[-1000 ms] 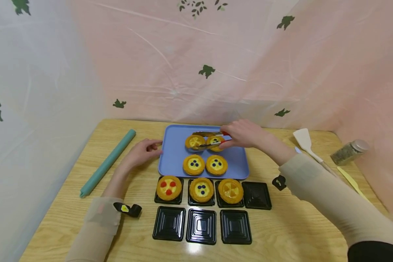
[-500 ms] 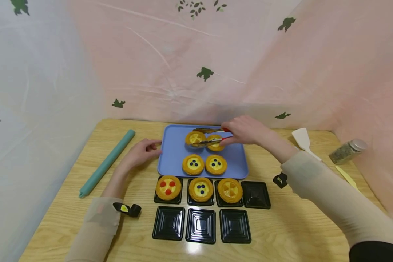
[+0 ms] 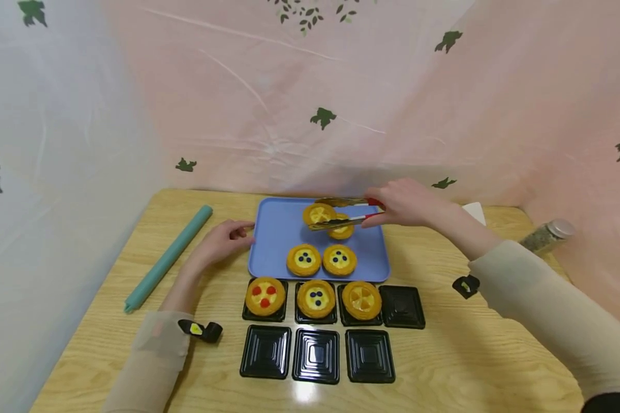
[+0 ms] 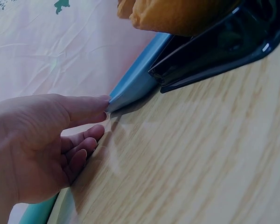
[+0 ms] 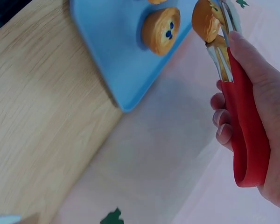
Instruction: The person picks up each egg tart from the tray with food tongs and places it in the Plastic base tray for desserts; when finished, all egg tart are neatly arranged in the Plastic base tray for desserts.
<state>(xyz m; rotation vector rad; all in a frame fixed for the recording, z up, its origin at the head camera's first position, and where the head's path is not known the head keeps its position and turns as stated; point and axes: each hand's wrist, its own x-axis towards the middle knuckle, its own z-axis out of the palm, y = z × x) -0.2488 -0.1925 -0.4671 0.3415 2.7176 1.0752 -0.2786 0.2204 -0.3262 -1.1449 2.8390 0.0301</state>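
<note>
Tart (image 3: 317, 214), small and crumbly-looking, likely light and fragile: pinched at its rim in red-handled tongs (image 3: 341, 221) gripped by right hand (image 3: 405, 203), above blue tray (image 3: 274, 241); left hand (image 3: 219, 241), fingers relaxed, touches tray edge.

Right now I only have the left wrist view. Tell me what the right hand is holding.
Observer: The right hand grips red-handled tongs.
Operator: Say what is in the tongs.
Observer: A tart with yellow filling, pinched between the tips above the blue tray.
Operator: Count what lies on that tray.
Observer: Three other tarts lie on it.
</note>
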